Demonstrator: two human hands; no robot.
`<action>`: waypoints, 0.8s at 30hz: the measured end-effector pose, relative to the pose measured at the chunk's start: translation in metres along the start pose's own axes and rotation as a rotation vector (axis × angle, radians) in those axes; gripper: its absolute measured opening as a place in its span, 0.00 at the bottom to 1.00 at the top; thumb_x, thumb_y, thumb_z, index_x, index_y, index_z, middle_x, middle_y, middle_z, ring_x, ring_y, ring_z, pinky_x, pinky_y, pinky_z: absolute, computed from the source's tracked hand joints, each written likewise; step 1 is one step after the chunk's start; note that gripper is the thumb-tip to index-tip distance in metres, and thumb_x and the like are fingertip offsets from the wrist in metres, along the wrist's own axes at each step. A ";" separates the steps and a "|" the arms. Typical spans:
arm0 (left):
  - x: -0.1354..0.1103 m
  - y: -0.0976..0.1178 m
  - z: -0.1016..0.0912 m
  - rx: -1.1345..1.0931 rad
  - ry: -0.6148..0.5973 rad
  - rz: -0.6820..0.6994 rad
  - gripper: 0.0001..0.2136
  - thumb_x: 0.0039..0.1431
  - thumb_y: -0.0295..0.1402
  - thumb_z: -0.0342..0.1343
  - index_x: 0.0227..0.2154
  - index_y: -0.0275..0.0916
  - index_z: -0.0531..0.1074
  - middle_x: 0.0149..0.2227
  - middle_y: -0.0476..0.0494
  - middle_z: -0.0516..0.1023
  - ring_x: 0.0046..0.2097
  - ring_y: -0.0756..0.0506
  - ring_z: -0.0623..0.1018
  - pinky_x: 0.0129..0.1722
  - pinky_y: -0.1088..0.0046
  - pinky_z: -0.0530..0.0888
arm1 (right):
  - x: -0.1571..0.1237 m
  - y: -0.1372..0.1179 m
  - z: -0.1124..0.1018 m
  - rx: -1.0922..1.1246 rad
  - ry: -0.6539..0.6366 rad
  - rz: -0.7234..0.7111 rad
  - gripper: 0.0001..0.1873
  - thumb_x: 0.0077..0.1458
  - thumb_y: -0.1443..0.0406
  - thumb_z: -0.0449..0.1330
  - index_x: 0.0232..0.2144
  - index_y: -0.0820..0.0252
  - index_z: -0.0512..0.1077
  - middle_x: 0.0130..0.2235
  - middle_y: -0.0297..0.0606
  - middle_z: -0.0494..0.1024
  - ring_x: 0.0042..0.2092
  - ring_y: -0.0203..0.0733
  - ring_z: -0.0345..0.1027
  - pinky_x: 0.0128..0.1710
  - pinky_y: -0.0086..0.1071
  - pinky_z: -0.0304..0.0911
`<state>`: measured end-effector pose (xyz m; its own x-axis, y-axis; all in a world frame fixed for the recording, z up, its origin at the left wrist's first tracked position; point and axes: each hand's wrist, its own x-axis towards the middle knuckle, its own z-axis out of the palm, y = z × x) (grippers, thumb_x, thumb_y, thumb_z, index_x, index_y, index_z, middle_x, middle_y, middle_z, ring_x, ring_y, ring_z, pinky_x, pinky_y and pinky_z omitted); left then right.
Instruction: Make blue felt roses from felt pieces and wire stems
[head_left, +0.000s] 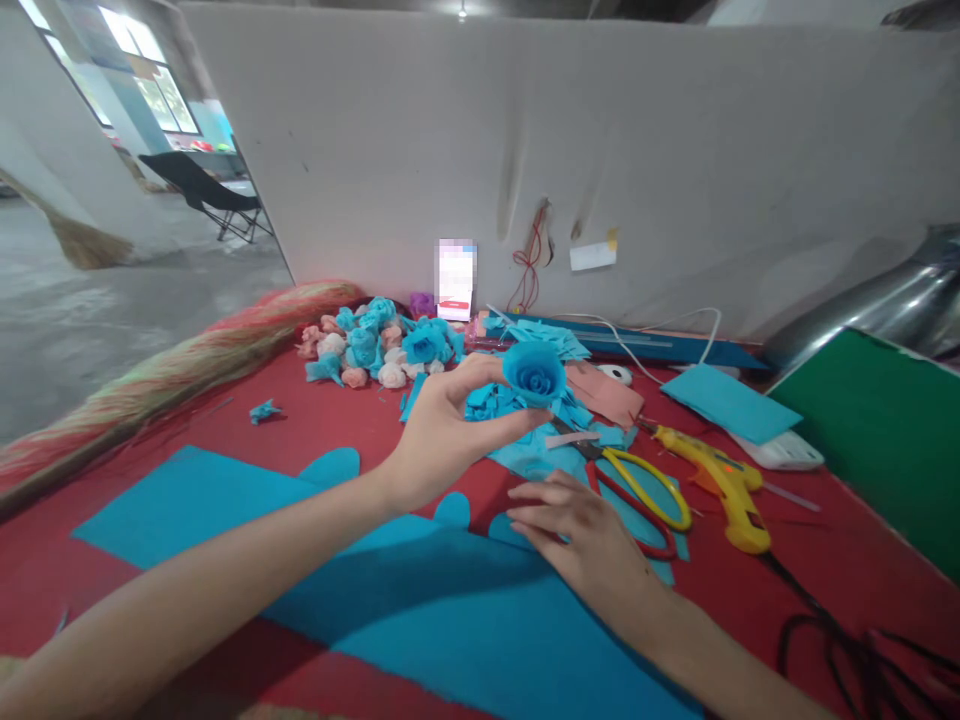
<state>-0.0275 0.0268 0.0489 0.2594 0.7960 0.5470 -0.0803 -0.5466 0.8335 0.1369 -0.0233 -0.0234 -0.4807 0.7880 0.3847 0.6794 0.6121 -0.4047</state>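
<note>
My left hand (450,425) holds up a blue paper rose (535,372), its thumb and fingers closed around the flower's sides and its spiral centre facing me. Lower and to the right, my right hand (574,530) has its fingers stretched out and apart, at the edge of a rounded blue paper petal (508,530). A second petal (452,511) lies to the left of it. Under both forearms is a large blue paper sheet (420,610). Scissors (645,490) with yellow and red handles lie just beyond my right hand.
A yellow glue gun (724,480) with a black cord lies on the right. Finished paper flowers (364,345) are heaped at the back left, near an upright phone (455,280). Folded blue paper (731,400) rests on a white device (784,452). A green board (877,440) stands at the right edge.
</note>
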 end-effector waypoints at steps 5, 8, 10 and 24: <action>0.000 0.000 0.000 -0.006 -0.008 -0.009 0.03 0.46 0.30 0.61 0.27 0.40 0.74 0.34 0.46 0.77 0.41 0.44 0.75 0.44 0.64 0.71 | -0.001 0.004 0.001 -0.034 -0.013 -0.017 0.05 0.56 0.70 0.56 0.33 0.62 0.72 0.45 0.38 0.71 0.46 0.40 0.65 0.47 0.43 0.62; 0.000 -0.001 -0.001 -0.011 -0.011 -0.010 0.03 0.46 0.30 0.61 0.27 0.40 0.74 0.34 0.47 0.77 0.40 0.45 0.75 0.44 0.65 0.71 | -0.001 0.004 0.004 -0.051 -0.023 0.013 0.05 0.58 0.69 0.54 0.34 0.64 0.70 0.42 0.39 0.71 0.42 0.38 0.67 0.41 0.37 0.66; 0.000 -0.001 -0.001 -0.016 -0.015 -0.010 0.03 0.46 0.30 0.61 0.26 0.40 0.74 0.35 0.47 0.77 0.41 0.45 0.75 0.45 0.65 0.71 | -0.001 0.003 0.006 -0.058 -0.022 0.040 0.06 0.59 0.67 0.54 0.35 0.64 0.69 0.39 0.38 0.71 0.37 0.36 0.67 0.35 0.33 0.67; -0.001 0.001 0.000 -0.026 -0.013 -0.020 0.02 0.46 0.28 0.61 0.25 0.40 0.73 0.33 0.48 0.76 0.40 0.44 0.75 0.45 0.65 0.70 | -0.006 0.003 0.001 -0.122 -0.015 0.070 0.06 0.59 0.65 0.53 0.35 0.61 0.69 0.36 0.36 0.71 0.35 0.35 0.67 0.35 0.32 0.66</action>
<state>-0.0280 0.0257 0.0494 0.2737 0.8034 0.5288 -0.0996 -0.5232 0.8464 0.1407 -0.0261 -0.0278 -0.4372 0.8300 0.3464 0.7734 0.5435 -0.3263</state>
